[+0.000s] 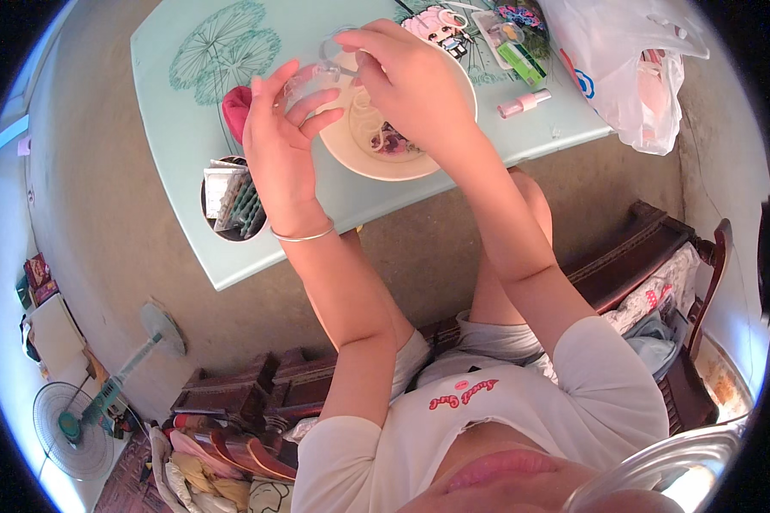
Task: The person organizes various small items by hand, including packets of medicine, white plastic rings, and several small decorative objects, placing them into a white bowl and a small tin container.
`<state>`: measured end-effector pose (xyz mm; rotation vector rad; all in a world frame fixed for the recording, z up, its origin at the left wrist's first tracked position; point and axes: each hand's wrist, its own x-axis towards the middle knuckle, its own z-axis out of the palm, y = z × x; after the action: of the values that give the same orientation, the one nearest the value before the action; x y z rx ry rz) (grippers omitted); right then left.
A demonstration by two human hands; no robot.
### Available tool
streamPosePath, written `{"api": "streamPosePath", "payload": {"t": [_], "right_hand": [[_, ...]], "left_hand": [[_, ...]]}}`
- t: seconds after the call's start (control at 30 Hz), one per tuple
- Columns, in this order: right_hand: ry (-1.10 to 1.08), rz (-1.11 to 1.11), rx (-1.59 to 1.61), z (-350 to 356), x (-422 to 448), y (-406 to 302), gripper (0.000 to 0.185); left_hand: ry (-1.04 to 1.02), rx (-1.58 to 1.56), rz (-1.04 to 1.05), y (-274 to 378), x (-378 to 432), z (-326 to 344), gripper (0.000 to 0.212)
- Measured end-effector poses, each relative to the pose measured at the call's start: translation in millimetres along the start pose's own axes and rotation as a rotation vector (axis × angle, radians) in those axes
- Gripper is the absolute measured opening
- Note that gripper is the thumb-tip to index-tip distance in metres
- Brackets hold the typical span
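Note:
My left hand (289,122) is raised above the table's near side, palm up and fingers curled, around a clear transparent piece (311,75) with crinkled plastic. In my right hand (398,70), thumb and fingers pinch a thin clear strip or ring (337,48) beside it; its exact kind cannot be told. Both hands are over a large cream plate or shallow bowl (372,168), on which pale loops (366,115) and a dark purple patterned patch (391,141) show. A dark pink soft item (236,112) lies behind my left hand.
On the pale green table (192,211) an oval opening holds packets (228,195). A cartoon figure picture (439,32), a green box (521,64) and a pink tube (524,104) lie to the right. A white plastic bag (609,64) hangs over the right edge.

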<state>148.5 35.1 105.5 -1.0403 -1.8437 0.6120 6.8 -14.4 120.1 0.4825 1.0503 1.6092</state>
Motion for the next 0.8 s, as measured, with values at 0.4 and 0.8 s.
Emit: {"api": "streamPosePath", "payload": {"t": [0.4,0.8], "right_hand": [[-0.011,0.329,0.407,-29,13,-6,0.018],[-0.009,0.319,0.557,-32,13,-11,0.018]], "left_hand": [[-0.283,-0.051,0.004,2,-1,-13,0.04],[-0.413,0.31,0.052,-2,-8,-14,0.014]]}}
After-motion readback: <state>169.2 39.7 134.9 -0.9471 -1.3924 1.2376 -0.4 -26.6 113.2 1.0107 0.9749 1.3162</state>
